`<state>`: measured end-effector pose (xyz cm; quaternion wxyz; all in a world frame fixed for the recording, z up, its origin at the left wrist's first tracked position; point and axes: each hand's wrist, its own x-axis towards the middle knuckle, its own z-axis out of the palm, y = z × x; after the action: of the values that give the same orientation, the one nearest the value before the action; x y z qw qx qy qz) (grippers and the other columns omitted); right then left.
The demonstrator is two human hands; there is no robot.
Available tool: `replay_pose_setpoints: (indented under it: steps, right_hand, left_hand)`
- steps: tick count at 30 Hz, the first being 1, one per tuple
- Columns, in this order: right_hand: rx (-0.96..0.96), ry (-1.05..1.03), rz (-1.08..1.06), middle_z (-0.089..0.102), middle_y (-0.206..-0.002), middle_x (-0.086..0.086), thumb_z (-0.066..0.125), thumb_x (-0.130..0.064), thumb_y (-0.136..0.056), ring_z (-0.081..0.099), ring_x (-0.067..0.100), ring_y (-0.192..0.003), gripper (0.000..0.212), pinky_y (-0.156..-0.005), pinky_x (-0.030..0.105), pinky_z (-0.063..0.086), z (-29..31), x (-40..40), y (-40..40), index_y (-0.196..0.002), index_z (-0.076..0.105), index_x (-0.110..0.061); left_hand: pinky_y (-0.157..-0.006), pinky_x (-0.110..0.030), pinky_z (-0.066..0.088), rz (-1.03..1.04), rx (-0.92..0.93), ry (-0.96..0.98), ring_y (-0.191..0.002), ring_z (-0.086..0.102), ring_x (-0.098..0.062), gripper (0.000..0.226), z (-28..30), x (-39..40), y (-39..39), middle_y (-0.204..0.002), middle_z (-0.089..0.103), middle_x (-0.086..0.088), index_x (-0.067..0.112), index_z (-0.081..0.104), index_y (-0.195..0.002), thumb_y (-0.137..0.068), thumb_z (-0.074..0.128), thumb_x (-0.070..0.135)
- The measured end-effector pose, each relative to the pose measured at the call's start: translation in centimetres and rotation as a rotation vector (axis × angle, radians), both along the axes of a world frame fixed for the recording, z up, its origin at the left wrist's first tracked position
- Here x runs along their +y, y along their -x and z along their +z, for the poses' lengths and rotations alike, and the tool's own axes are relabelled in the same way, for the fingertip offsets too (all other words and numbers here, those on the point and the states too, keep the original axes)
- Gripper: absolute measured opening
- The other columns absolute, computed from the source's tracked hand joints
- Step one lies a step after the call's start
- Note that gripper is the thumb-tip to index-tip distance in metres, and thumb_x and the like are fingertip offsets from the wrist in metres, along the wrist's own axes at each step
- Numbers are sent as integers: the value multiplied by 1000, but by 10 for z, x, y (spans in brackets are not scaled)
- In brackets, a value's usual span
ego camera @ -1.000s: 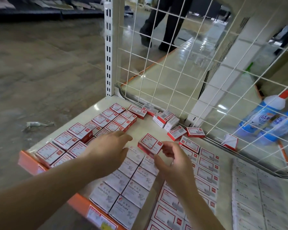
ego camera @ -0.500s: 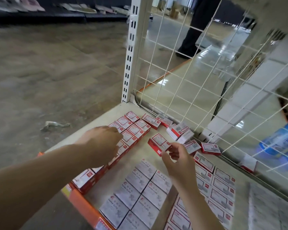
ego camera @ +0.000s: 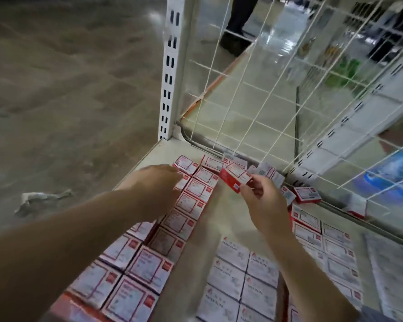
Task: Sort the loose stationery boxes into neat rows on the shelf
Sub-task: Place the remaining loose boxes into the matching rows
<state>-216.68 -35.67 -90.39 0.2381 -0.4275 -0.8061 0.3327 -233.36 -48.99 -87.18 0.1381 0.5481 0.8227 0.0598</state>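
Small red-and-white stationery boxes lie in rows on the cream shelf (ego camera: 228, 212). My right hand (ego camera: 263, 201) pinches one red box (ego camera: 234, 176) and holds it tilted above the shelf near the back. My left hand (ego camera: 158, 184) reaches over the left double row of red boxes (ego camera: 191, 201), fingers extended onto the boxes at the row's far end. Several loose boxes (ego camera: 305, 194) lie jumbled against the wire back. A block of white paper-clip boxes (ego camera: 237, 273) sits in front, with another red row (ego camera: 312, 231) to the right.
A white wire grid (ego camera: 277, 94) closes the back of the shelf, fixed to a slotted upright post (ego camera: 169, 73). Orange price rail (ego camera: 65, 307) marks the front edge. Beyond the grid stand a person's legs (ego camera: 237, 24) and blue bottles (ego camera: 391, 173). Crumpled litter (ego camera: 42, 201) lies on the floor.
Both hands moved toward the back of the shelf. My right hand carried the red box farther back and lifted it; my left hand slid along the left row toward its far end.
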Motion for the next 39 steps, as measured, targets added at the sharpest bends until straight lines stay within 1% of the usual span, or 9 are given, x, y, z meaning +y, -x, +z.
replay_pose_setpoints:
  steps: [7, 11, 15, 19, 25, 29, 33, 37, 39]
  right_hand:
    - [-91, -63, -11, 59, -80, -5, 53, -14, -91, 55, 4, -71, 9, -56, 8, 39, 5, 0, 24, -98, 58, -17]
    - [-130, -43, -53, 57, -85, -5, 54, -16, -91, 53, 9, -75, 12, -64, 22, 40, 8, -1, 36, -102, 57, -18]
    - [-182, -10, -72, 58, -97, -5, 54, -20, -92, 54, 8, -85, 30, -64, 17, 38, 9, 6, 46, -122, 56, -16]
    - [-202, -35, -57, 63, -114, 0, 54, -21, -92, 55, 9, -94, 34, -79, 21, 39, 6, 11, 61, -125, 55, -16]
    - [-217, -14, -1, 57, -116, -5, 50, -22, -95, 47, 2, -90, 37, -60, 7, 32, -2, 16, 78, -132, 48, -18]
    - [-215, -19, 19, 56, -127, 1, 51, -23, -95, 46, 3, -95, 40, -80, 20, 40, -7, 20, 90, -134, 46, -18]
    - [-219, -38, 51, 57, -126, -2, 52, -23, -94, 46, 3, -100, 40, -86, 24, 40, -12, 25, 100, -134, 47, -20]
    - [-243, -31, 138, 56, -106, -11, 54, -21, -93, 49, -6, -83, 31, -72, 14, 38, -17, 27, 109, -125, 55, -20]
    - [-234, -47, 161, 62, -109, -7, 57, -20, -91, 53, -1, -86, 28, -75, 17, 40, -20, 29, 113, -119, 59, -19]
  left_hand:
    - [-102, -30, 38, -79, -55, 14, -126, 42, -14, 38, -11, 8, 23, -140, 42, 6, 22, 46, -133, -96, 41, 31]
    - [-101, -32, 37, -62, -104, 15, -127, 42, -16, 39, -18, 6, 26, -141, 41, 6, 22, 46, -134, -97, 39, 32]
    - [-103, -32, 35, -29, -137, 8, -131, 38, -17, 41, -25, 7, 24, -146, 35, 8, 24, 42, -137, -98, 38, 32]
    - [-96, -32, 41, -33, -165, -27, -124, 45, -16, 38, -28, 15, 26, -141, 41, 9, 26, 46, -134, -96, 42, 30]
    - [-97, -32, 40, -27, -170, -48, -124, 45, -16, 40, -38, 29, 32, -139, 43, 6, 22, 43, -135, -96, 42, 31]
    - [-101, -34, 41, -43, -155, -74, -125, 44, -16, 39, -46, 37, 33, -140, 43, 7, 24, 44, -135, -96, 43, 28]
    - [-95, -34, 46, -22, -167, -93, -117, 49, -14, 33, -51, 40, 38, -130, 50, 7, 26, 52, -128, -95, 46, 26]
    - [-95, -35, 45, -38, -185, -96, -115, 49, -14, 31, -49, 41, 43, -127, 51, 8, 26, 55, -124, -96, 42, 30]
    - [-96, -35, 45, -54, -177, -100, -116, 48, -14, 32, -50, 40, 44, -128, 50, 8, 26, 54, -125, -96, 43, 30]
